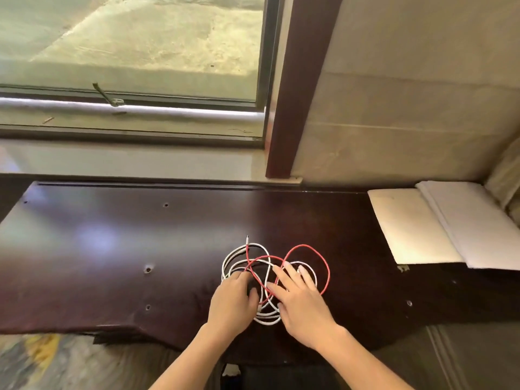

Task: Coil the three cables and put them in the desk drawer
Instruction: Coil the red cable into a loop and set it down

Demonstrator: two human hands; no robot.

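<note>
A tangle of cables lies on the dark wooden desk (112, 243) near its front edge. A red cable (323, 260) loops to the right and crosses white cables (233, 256) that coil to the left, and I cannot tell how many white ones there are. One plug tip (247, 238) points away from me. My left hand (232, 302) rests on the left side of the tangle with fingers curled over the white loops. My right hand (301, 302) lies flat on the right side, fingers spread over red and white strands. No drawer shows.
White foam sheets (439, 223) lie at the desk's far right. A window (132, 66) and a dark wooden post (298, 88) stand behind the desk. Small screw holes (147, 269) dot the desk top. Patterned floor shows at bottom left.
</note>
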